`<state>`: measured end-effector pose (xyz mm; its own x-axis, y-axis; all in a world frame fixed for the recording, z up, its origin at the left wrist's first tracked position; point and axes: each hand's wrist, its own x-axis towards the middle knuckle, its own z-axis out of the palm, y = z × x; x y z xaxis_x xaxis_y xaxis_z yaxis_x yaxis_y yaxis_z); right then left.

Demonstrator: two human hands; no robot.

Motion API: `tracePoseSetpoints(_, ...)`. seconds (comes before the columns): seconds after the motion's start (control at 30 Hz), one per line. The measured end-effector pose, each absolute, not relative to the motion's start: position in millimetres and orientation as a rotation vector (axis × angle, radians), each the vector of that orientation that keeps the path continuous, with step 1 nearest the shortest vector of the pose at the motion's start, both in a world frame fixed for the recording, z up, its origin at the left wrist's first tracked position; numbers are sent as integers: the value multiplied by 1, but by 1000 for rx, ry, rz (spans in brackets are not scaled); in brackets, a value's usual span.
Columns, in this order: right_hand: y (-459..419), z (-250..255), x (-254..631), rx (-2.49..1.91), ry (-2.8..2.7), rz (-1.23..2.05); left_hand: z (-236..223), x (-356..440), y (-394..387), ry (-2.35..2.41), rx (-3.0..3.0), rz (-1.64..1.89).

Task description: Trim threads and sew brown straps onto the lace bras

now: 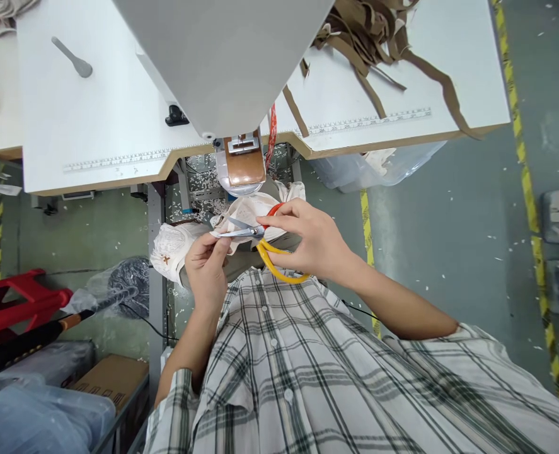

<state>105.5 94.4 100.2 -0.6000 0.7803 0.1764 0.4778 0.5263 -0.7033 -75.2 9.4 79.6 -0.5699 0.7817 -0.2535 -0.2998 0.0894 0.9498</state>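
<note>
In my right hand (307, 243) is a pair of scissors (279, 268) with one red and one yellow handle loop. Their blades stand apart and point left, toward the fingertips of my left hand (208, 265). My left thumb and fingers pinch the edge of a piece of white fabric (255, 208), close to the lower blade. More of the pale cloth lies over my lap, beneath the sewing machine's end, and a bunched white part (168, 249) sits left of my left hand. Whether the blades touch the fabric, I cannot tell.
A sewing machine (227, 57) stands over a white table (94, 126) with a ruler strip along its front edge. Brown fabric strips (364, 38) lie at the right. Under the table are a clear plastic bin (383, 165) and a metal leg (157, 284).
</note>
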Motion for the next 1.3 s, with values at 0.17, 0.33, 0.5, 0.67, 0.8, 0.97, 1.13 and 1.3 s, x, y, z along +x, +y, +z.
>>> tracePoseSetpoints(0.17, 93, 94, 105, -1054, -2288, 877, 75, -72, 10, 1521, 493, 1585)
tracePoseSetpoints(0.33, 95, 94, 114, -1126, -2181, 897, 75, -74, 12, 1500, 367, 1542)
tracePoseSetpoints(0.5, 97, 98, 136, -1221, -2142, 883, 80, -78, 13, 1453, 277, 1535)
tracePoseSetpoints(0.67, 113, 92, 154, -1278, -2204, 783, 81, -80, 15, 1416, 244, 1534)
tracePoseSetpoints(0.8, 134, 90, 168, -1395, -2202, 643, 83, -82, 16, 1386, 221, 1547)
tracePoseSetpoints(0.97, 124, 106, 162, -1272, -2292, 742, 87, -80, 15, 1422, 236, 1527)
tracePoseSetpoints(1.13, 99, 110, 132, -1012, -2391, 757, 85, -75, 15, 1471, 317, 1546)
tracePoseSetpoints(1.3, 98, 105, 116, -976, -2373, 758, 87, -73, 15, 1490, 397, 1545)
